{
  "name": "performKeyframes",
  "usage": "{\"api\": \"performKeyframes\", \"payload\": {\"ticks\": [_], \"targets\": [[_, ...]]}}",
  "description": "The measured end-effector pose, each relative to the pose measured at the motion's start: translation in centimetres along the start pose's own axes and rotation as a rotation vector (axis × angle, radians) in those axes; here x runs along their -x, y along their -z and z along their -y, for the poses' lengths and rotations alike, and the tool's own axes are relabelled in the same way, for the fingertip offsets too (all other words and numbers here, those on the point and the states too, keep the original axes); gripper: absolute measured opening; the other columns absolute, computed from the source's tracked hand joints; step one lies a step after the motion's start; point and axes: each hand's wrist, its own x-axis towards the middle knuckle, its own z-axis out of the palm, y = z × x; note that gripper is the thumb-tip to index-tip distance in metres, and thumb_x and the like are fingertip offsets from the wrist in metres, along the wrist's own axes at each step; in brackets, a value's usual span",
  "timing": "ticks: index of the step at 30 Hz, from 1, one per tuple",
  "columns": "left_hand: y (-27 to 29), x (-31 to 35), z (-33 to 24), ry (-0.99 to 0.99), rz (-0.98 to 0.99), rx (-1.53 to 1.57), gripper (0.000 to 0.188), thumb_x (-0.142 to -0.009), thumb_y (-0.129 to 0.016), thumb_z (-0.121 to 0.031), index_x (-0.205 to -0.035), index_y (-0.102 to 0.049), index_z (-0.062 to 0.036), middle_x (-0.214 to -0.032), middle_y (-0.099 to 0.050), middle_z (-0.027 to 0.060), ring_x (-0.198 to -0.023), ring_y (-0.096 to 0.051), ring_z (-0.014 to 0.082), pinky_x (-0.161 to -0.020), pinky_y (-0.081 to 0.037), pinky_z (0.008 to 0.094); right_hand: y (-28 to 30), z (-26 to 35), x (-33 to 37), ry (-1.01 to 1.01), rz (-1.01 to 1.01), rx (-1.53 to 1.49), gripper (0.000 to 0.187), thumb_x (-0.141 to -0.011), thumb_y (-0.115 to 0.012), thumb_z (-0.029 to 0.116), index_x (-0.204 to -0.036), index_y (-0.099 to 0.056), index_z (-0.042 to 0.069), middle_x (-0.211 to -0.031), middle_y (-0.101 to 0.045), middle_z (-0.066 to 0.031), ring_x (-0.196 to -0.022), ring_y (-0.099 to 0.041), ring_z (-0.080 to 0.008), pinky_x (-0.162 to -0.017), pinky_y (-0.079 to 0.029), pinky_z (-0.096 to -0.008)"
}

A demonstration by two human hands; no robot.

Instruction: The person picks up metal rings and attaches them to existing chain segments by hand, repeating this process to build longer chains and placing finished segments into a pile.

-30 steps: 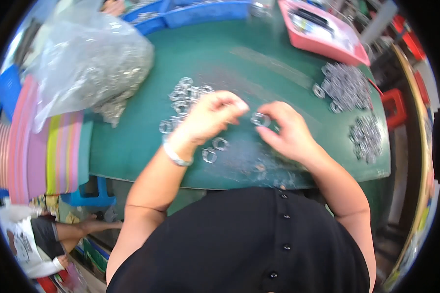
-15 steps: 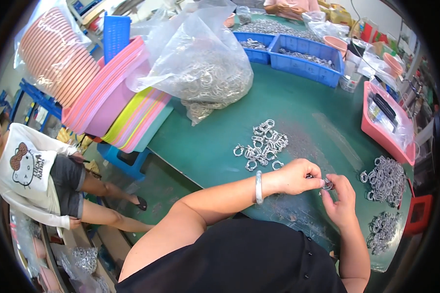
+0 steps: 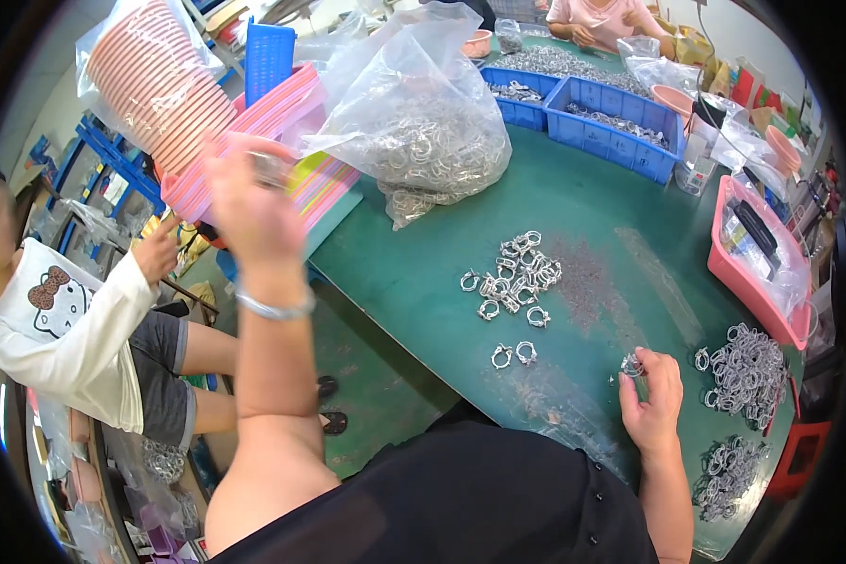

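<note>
Pinching a shiny silvery ring [image 3: 632, 365] is the right hand [image 3: 655, 402]; the left hand's [image 3: 257, 214] grip is unclear.

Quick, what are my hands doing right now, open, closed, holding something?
Left hand: raised and blurred; open or holding something, cannot be told.
Right hand: closed on a metal ring at its fingertips.

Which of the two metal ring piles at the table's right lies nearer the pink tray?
The larger upper pile, close to the pink tray; the smaller lower pile lies farther.
</note>
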Motion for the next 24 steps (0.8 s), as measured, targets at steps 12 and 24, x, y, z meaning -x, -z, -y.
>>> {"api": "performKeyframes", "payload": {"ticks": [12, 24], "targets": [[-10.3, 12.2, 0.8, 0.843, 0.819, 0.169, 0.019, -0.083, -0.057, -0.011, -0.098, -0.061, -0.0016, -0.075, -0.060, 0.0010, -0.065, -0.056, 0.0069, -0.058, -0.045, 0.0204, -0.5, -0.8, 0.3, -0.020, 0.011, -0.007, 0.037, -0.063, -0.061, -0.004, -0.099, -0.050, 0.000, -0.081, -0.054, -0.0118, -0.071, -0.051, -0.0264, -0.064, -0.041, -0.0339], [-13.7, 16.8, 4.2, 1.514, 0.801, 0.642, 0.033, -0.090, -0.046, -0.033, -0.107, -0.052, -0.0061, -0.074, -0.058, 0.0041, -0.063, -0.058, 0.0125, -0.046, -0.043, 0.0217, -0.7, -0.7, 0.3, -0.074, -0.011, -0.037, 0.035, -0.066, -0.059, -0.004, -0.100, -0.050, -0.002, -0.087, -0.054, -0.0153, -0.076, -0.054, -0.0292, -0.067, -0.044, -0.0334]]}}
